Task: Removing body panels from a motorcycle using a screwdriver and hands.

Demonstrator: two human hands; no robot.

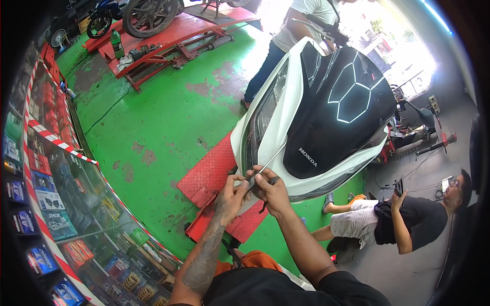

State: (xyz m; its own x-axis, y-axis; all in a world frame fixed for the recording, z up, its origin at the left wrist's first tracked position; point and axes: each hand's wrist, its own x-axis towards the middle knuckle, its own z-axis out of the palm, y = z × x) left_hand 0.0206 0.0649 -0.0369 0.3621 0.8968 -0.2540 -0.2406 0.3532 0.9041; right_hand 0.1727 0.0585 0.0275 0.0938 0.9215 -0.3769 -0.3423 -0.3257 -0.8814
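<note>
My left hand (236, 189) and my right hand (270, 187) meet in front of the white-and-black motorcycle front fairing (334, 132). My right hand grips a slender metal rod tool (275, 155), which slants up across the white panel beside the headlight (263, 115). The fingers of my left hand are closed close against the right ones, around something small that is mostly hidden. Something dark lies among the fingers of my right hand, too small to name.
A red ramp (204, 173) is under the motorcycle. Another red lift (153, 41) bears motorcycles. A person in white (283, 41) stands beyond the fairing; a person in black (418, 224) is at the right, holding a dark object. Glass display cases (102, 234) line the left.
</note>
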